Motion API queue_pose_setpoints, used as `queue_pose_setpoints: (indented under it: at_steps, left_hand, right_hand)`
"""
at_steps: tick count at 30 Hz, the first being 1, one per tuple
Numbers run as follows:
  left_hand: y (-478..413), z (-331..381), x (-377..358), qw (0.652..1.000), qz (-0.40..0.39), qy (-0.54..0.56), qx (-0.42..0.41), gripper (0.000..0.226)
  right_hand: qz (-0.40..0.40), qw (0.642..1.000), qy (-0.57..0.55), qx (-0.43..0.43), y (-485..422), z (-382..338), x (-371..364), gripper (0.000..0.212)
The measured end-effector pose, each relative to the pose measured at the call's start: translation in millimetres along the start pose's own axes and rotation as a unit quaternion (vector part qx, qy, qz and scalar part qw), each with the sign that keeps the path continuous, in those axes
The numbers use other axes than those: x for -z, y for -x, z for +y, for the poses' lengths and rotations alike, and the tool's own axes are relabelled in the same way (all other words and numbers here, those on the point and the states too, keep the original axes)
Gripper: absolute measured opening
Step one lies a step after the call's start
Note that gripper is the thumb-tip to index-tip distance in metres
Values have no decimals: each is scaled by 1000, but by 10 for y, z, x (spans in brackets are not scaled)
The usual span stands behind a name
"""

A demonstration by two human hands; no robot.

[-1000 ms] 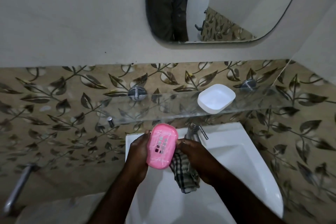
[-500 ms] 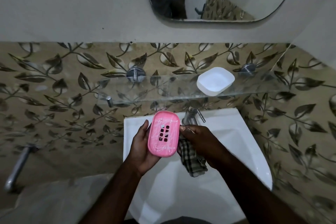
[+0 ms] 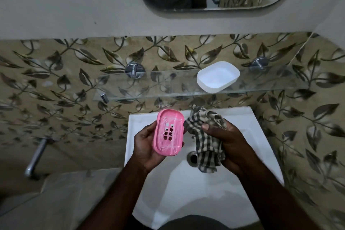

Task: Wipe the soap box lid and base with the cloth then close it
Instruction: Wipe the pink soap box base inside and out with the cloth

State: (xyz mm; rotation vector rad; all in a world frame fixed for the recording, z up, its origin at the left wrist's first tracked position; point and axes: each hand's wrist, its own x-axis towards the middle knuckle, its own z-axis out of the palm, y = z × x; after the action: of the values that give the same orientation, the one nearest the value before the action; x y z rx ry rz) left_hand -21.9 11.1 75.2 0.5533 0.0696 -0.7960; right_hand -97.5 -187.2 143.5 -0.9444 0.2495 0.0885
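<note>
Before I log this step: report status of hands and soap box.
Left hand holds pink slotted half. Right hand grips checked cloth beside it. White half on glass shelf, box open.

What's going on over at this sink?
A person is standing at a white sink, cleaning a soap box. The left hand holds the pink slotted half, which shows whitish streaks. The right hand grips a checked cloth right beside it. The white half sits open side up on the glass shelf above the sink. The two halves are apart, so the box is not yet closed.
</note>
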Motion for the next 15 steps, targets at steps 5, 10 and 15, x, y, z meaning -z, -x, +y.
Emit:
queue_pose_setpoints:
  at_steps: [5, 10, 15]
  left_hand:
    - [-55, -175, -140, 998, 60, 4, -9, 69]
    - [-114, -324, -287, 998, 58, 5, 24, 79]
    - [-129, -383, -346, 997, 80, 11, -7, 78]
  right_hand:
    - [-2, 997, 6, -71, 24, 267, 41, 31]
    - [27, 998, 16, -49, -38, 248, 96, 31]
    - [-5, 1000, 1, -29, -61, 71, 45, 33]
